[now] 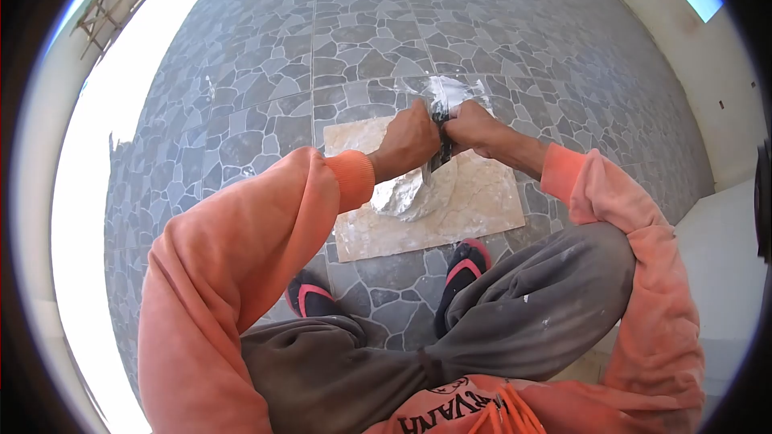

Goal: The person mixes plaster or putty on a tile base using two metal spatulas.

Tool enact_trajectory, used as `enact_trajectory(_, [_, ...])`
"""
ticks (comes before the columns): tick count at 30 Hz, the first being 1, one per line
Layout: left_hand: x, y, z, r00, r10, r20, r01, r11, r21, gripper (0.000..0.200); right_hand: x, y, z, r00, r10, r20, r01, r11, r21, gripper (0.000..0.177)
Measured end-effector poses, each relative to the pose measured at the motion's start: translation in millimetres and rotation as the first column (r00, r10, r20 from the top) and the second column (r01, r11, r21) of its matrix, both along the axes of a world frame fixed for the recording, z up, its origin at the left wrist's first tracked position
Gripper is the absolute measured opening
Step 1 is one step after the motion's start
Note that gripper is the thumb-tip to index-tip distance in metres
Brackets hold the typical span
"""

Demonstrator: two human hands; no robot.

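Note:
My left hand (410, 138) is closed around the handle of a tool whose blade points down at a mound of white paste (402, 194). Close beside it on the right, my right hand (476, 127) grips a dark-edged flat blade tool (441, 141). The two tools meet or overlap between my hands, and their exact shapes are partly hidden by my fingers. The paste lies on a beige tile board (482, 201) on the floor. Just beyond my hands is a smear of white paste (449, 92).
Grey stone-patterned tiles (362, 40) cover the floor, with white specks. My feet in dark and pink footwear (316, 296) stand at the board's near edge. A wooden frame (121, 0) is at the far left, and pale walls (651, 24) rise at the right.

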State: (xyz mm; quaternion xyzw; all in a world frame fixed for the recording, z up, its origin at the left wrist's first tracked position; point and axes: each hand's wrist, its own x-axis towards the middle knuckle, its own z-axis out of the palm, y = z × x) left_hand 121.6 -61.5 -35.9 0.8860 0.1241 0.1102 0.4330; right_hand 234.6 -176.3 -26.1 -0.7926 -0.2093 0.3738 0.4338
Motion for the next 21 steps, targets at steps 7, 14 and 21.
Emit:
enact_trajectory(7, [0.5,4.5,-16.4,1.000,0.022,0.022,-0.022,1.000,-0.003,0.028,-7.9,0.1,2.3,0.989,0.100,0.108,-0.087,0.989,-0.121,0.018])
enact_trajectory(14, [1.3,3.0,-17.1,0.999,0.045,0.018,-0.045,0.999,-0.002,0.028,-6.0,1.2,22.3,0.953,0.208,0.219,-0.149,0.955,-0.257,0.015])
enact_trajectory(21, [-7.7,3.9,-4.4,0.992,-0.113,-0.062,0.121,0.980,0.161,0.028,-17.3,-2.3,37.9,0.965,0.175,0.194,-0.134,0.969,-0.205,0.014])
